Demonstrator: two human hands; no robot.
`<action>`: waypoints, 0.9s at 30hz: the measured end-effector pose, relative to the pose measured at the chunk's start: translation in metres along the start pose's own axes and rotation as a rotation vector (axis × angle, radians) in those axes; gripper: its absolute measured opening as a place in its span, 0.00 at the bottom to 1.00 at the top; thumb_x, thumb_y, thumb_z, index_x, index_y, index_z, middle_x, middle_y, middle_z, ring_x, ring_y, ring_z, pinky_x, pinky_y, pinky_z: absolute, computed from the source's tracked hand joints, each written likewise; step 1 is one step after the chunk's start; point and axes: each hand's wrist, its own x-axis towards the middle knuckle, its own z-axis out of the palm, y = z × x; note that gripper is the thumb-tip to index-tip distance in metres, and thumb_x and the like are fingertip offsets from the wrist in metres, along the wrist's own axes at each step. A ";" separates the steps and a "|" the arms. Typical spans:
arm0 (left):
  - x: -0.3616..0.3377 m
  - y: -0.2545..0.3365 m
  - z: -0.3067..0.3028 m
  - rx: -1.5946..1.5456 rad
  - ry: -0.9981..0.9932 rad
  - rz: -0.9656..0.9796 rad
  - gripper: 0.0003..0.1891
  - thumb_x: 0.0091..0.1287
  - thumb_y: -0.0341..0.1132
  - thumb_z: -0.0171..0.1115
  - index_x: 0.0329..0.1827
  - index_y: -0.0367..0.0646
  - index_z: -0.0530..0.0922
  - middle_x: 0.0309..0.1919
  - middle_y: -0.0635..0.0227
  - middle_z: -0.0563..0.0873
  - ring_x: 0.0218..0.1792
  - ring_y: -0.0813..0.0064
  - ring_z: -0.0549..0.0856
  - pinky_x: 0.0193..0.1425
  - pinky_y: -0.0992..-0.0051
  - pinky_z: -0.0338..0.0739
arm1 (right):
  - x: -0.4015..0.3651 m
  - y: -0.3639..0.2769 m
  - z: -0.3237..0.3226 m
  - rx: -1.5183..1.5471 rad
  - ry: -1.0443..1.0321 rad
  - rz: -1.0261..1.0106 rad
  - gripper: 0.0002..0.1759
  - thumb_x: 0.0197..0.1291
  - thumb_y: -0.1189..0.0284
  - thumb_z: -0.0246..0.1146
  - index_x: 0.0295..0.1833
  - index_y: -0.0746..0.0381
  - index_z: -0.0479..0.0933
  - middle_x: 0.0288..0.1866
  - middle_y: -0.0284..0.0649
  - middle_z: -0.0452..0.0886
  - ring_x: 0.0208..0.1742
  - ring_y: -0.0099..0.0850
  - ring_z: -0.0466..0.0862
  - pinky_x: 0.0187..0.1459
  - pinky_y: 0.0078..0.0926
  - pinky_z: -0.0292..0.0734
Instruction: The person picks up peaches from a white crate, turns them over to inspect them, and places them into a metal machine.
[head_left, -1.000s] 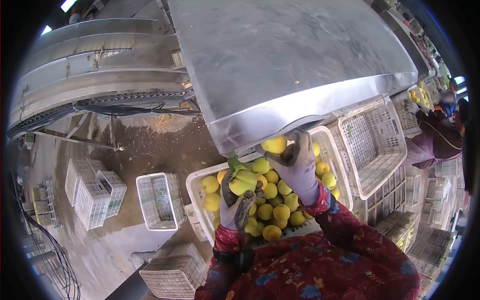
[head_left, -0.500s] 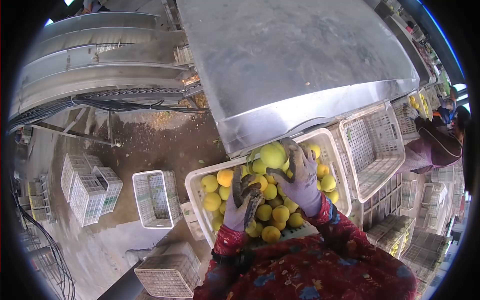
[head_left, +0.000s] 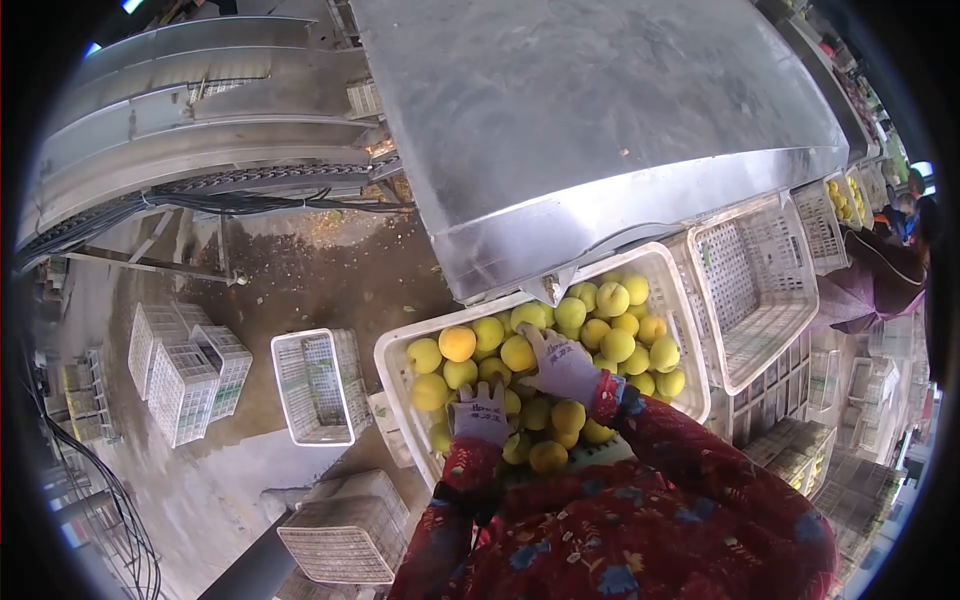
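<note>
A white plastic crate (head_left: 392, 378) full of yellow-green peaches (head_left: 618, 345) is in front of me. Both my hands are inside it, in pale grey-purple gloves with dark fingers. My left hand (head_left: 480, 412) lies back up over the peaches on the near left side, its fingers apart and pointing down among them, the tips partly hidden. Higher up and to the right, my right hand (head_left: 562, 364) has fingers and thumb on either side of a yellow peach (head_left: 517, 353).
Beyond the crate stands a large metal surface (head_left: 620, 110). To the right is another white crate (head_left: 755, 290), and farther on a person in a purple sleeve (head_left: 850, 290). On the floor at left are a single crate (head_left: 318, 390) and stacked crates (head_left: 185, 375).
My right hand has lowered from the crate's far side; the large green peach it held is no longer in it. My left hand has turned palm down onto the peaches; a dark thing near it is gone.
</note>
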 end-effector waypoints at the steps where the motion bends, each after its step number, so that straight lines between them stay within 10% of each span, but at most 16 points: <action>1: 0.007 0.009 0.001 0.041 -0.050 -0.020 0.41 0.57 0.58 0.69 0.71 0.44 0.70 0.59 0.54 0.79 0.60 0.48 0.76 0.58 0.49 0.74 | 0.001 -0.003 0.001 0.067 -0.020 0.014 0.38 0.50 0.58 0.74 0.65 0.56 0.68 0.52 0.47 0.81 0.51 0.53 0.82 0.55 0.47 0.78; 6: 0.015 0.000 -0.019 -0.068 -0.127 -0.008 0.43 0.57 0.58 0.68 0.72 0.43 0.68 0.59 0.53 0.81 0.60 0.52 0.80 0.61 0.51 0.75 | -0.016 0.008 -0.023 0.408 0.093 -0.098 0.45 0.45 0.64 0.78 0.69 0.56 0.65 0.65 0.48 0.74 0.64 0.55 0.72 0.65 0.50 0.72; 10: -0.002 -0.025 -0.045 -1.457 -0.019 0.053 0.30 0.68 0.35 0.67 0.71 0.37 0.67 0.63 0.58 0.79 0.58 0.70 0.83 0.60 0.69 0.80 | -0.047 -0.013 -0.074 0.355 0.151 -0.026 0.47 0.42 0.67 0.80 0.69 0.57 0.65 0.66 0.48 0.72 0.65 0.56 0.68 0.67 0.51 0.69; 14: -0.008 -0.012 -0.046 -1.845 0.171 0.199 0.32 0.68 0.29 0.67 0.74 0.36 0.65 0.57 0.63 0.82 0.51 0.75 0.85 0.56 0.76 0.81 | -0.061 -0.028 -0.093 0.472 0.271 -0.195 0.47 0.42 0.64 0.82 0.69 0.62 0.68 0.66 0.48 0.74 0.66 0.51 0.69 0.66 0.48 0.69; 21: -0.019 0.002 -0.063 -1.999 0.316 0.330 0.34 0.65 0.28 0.67 0.75 0.37 0.65 0.59 0.62 0.80 0.50 0.75 0.84 0.49 0.78 0.82 | -0.048 -0.056 -0.122 0.645 0.517 -0.019 0.44 0.46 0.67 0.80 0.67 0.67 0.68 0.61 0.54 0.76 0.48 0.51 0.82 0.51 0.43 0.80; 27: -0.021 0.009 -0.093 -1.892 0.370 0.282 0.34 0.62 0.21 0.65 0.74 0.36 0.65 0.62 0.61 0.78 0.52 0.75 0.84 0.48 0.78 0.82 | 0.042 -0.019 -0.117 0.189 0.582 -0.112 0.36 0.50 0.73 0.77 0.63 0.67 0.68 0.50 0.52 0.79 0.43 0.46 0.85 0.44 0.40 0.82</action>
